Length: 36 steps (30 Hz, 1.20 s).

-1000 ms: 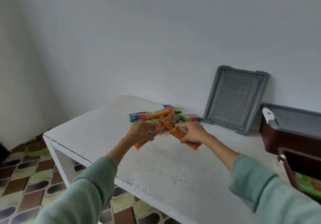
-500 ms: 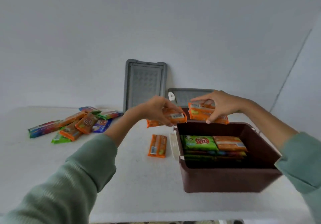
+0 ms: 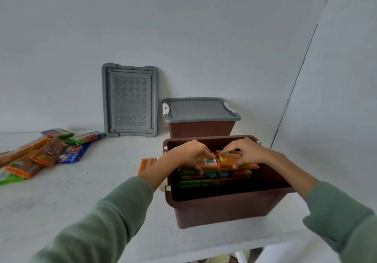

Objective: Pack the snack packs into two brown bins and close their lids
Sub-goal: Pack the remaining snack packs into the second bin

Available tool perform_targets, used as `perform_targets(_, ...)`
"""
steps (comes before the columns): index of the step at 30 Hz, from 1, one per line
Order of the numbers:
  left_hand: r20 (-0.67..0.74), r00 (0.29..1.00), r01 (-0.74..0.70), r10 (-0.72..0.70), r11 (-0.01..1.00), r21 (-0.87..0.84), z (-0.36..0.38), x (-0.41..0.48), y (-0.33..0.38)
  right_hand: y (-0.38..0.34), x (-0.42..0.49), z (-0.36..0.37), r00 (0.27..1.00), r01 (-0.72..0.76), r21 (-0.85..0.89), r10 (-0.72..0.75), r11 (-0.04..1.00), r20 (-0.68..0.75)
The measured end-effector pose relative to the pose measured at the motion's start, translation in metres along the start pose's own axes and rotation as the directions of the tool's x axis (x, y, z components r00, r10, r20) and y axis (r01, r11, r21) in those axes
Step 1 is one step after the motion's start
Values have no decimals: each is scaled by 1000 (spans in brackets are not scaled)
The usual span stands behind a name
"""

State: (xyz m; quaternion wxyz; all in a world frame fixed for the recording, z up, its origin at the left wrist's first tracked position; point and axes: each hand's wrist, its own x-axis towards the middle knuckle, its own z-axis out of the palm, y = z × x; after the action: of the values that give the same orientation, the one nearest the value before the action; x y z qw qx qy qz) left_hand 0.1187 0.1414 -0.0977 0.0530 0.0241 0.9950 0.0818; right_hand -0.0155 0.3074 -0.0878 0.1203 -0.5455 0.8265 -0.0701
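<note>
An open brown bin (image 3: pixel 224 207) stands at the table's front right, with stacked snack packs (image 3: pixel 195 181) inside. My left hand (image 3: pixel 187 154) holds an orange snack pack (image 3: pixel 209 162) on top of the stack. My right hand (image 3: pixel 244 152) grips another orange snack pack (image 3: pixel 227 159) beside it, inside the bin. Behind stands a second brown bin (image 3: pixel 200 129) with its grey lid (image 3: pixel 200 109) on. A loose grey lid (image 3: pixel 130 99) leans upright against the wall. One orange pack (image 3: pixel 145 164) lies on the table left of the open bin.
A pile of several snack packs (image 3: pixel 47 152) lies at the table's left. The white table (image 3: pixel 81 201) ends at a front edge near the bottom right. Grey walls rise behind and to the right.
Both hands have come down from above the rim into the open bin, carrying their orange packs onto the stack. The view has swung right and closer to the bin.
</note>
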Motion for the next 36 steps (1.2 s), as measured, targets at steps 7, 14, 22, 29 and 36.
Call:
perform_targets(7,-79,997,7,-2,998,61,4,0,-3,3,5,8,997,75,41,-74,996,-34)
perform_targets(14,-94,995,33,-30,999,37,4,-2,-4,17,3,16,996,-41,-90,33,995,-83)
perform_targets(22,-84,994,78,-76,997,18,3,-5,-4,13,14,16,997,-5,-31,3,1000,-71)
perform_targets(29,-159,982,107,-103,994,18,9,-10,7,16,12,20,991,-116,-131,107,985,-78)
perform_targets(36,-388,905,112,-173,978,-176,-12,-42,-15,-58,30,-24,979,71,-66,-82,995,-189)
